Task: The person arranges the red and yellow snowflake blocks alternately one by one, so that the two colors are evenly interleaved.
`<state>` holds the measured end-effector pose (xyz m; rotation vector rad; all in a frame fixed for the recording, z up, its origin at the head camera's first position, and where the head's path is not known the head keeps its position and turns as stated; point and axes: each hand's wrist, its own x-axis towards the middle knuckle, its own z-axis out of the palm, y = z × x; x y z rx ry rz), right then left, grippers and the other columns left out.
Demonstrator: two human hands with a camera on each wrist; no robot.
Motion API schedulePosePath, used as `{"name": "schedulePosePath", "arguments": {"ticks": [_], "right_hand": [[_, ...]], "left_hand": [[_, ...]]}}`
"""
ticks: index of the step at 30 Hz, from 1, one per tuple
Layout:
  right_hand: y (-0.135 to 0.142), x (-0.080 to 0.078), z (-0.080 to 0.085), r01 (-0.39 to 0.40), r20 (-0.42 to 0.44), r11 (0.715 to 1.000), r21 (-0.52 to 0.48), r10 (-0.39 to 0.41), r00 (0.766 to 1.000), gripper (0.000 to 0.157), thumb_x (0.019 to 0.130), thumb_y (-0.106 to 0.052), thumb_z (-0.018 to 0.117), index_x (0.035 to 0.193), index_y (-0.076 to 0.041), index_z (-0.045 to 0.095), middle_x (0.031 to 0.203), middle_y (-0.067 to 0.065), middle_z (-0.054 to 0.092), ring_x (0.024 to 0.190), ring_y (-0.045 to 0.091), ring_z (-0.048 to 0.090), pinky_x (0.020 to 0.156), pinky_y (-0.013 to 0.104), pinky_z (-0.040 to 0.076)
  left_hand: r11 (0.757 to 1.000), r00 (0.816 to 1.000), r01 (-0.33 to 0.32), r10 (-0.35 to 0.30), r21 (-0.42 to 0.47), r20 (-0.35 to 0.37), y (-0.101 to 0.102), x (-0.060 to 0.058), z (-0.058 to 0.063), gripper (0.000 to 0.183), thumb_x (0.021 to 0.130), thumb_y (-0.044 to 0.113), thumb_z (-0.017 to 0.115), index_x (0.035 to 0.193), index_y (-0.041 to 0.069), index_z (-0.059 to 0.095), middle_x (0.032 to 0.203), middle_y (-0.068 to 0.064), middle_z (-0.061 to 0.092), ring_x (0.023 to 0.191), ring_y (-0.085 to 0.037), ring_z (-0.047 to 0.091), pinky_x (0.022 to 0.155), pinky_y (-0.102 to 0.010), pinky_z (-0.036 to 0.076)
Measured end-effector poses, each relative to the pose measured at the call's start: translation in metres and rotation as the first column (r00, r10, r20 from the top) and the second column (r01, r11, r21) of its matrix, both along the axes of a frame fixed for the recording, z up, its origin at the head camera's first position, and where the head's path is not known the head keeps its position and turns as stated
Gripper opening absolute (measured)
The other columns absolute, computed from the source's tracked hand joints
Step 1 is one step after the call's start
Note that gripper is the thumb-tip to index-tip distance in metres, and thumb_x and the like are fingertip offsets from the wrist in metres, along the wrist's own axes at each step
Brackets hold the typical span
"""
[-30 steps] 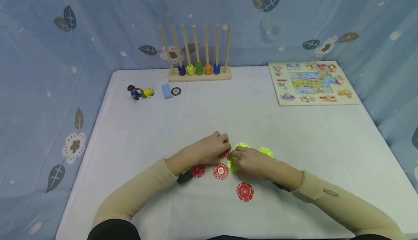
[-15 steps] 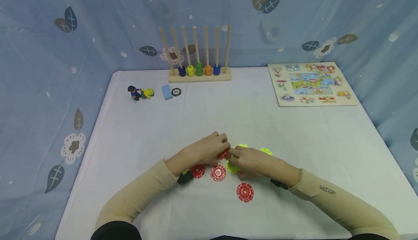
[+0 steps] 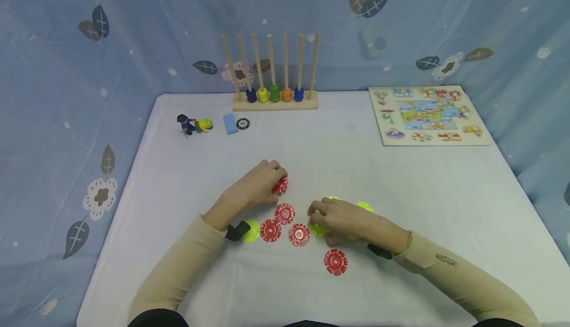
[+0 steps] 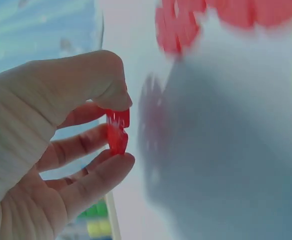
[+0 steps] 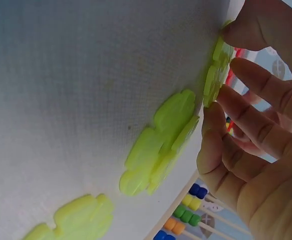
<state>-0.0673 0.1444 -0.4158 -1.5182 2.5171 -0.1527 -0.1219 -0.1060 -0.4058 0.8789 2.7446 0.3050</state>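
Currently, the left hand point(image 3: 256, 184) pinches a red flower disc point(image 4: 117, 131) between thumb and fingertips, raised clear of the white table point(image 3: 213, 282) left of centre. The grip bears on a narrow part of the disc, and the disc is tilted. Likely fault: slip or rotation out of the fingertips. Probable cause: a small contact area on a smooth-looking, notched rim.

The right hand point(image 3: 345, 219) has its thumb and fingers curled round the rim of a yellow-green disc point(image 3: 318, 229), just right of the red group. Whether this disc lies flat or is lifted cannot be told. Likely fault: the disc skids or flips. Probable cause: uneven finger pressure on a thin edge.

Two more yellow-green pieces, the far disc point(image 3: 333, 198) and the right disc point(image 3: 365, 206), lie near this hand. Sweeping the knuckles or wrist low may displace them.

Three loose red discs, the upper one point(image 3: 284, 213), the left one point(image 3: 270, 230) and the middle one point(image 3: 299, 235), lie close together between the hands. A dropped disc may strike and scatter them.

The left wrist band point(image 3: 237, 230) overlaps the left yellow-green disc point(image 3: 251, 231) in the head view; contact cannot be confirmed. Lowering the forearm could drag that disc.
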Motion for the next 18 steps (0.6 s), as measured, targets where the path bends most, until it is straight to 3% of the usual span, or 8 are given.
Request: {"name": "schedulePosePath", "arguments": {"ticks": [4, 10, 18], "right_hand": [[0.001, 0.0, 0.0, -0.005, -0.009, 1.0, 0.001, 0.005, 1.0, 0.037, 0.074, -0.021, 0.076, 0.11, -0.018, 0.066, 0.118, 0.0, 0.061, 0.099, 0.017, 0.059, 0.087, 0.029, 0.053], [0.0, -0.001, 0.0, 0.002, -0.004, 1.0, 0.0, -0.002, 1.0, 0.037, 0.075, -0.022, 0.076, 0.11, -0.018, 0.065, 0.119, 0.0, 0.06, 0.1, 0.017, 0.058, 0.086, 0.029, 0.053], [0.001, -0.001, -0.001, 0.008, 0.02, 1.0, 0.011, -0.008, 1.0, 0.037, 0.075, -0.024, 0.077, 0.111, -0.02, 0.065, 0.117, -0.002, 0.061, 0.099, 0.015, 0.057, 0.086, 0.027, 0.053]], "left_hand": [[0.995, 0.994, -0.103, 0.103, 0.007, 0.03, -0.03, -0.008, -0.001, 0.055, 0.073, 0.018, 0.075, 0.125, 0.007, 0.059, 0.125, -0.012, 0.058, 0.11, -0.027, 0.054, 0.096, -0.038, 0.048], [0.969, 0.966, -0.247, 0.247, -0.003, 0.074, -0.074, -0.017, 0.004, 0.059, 0.073, 0.015, 0.077, 0.128, 0.007, 0.057, 0.128, -0.016, 0.056, 0.115, -0.031, 0.053, 0.099, -0.045, 0.047], [0.963, 0.958, -0.27, 0.271, -0.021, 0.091, -0.094, -0.019, -0.001, 0.054, 0.075, 0.012, 0.075, 0.126, 0.004, 0.057, 0.128, -0.02, 0.053, 0.114, -0.036, 0.051, 0.098, -0.049, 0.046]]}}
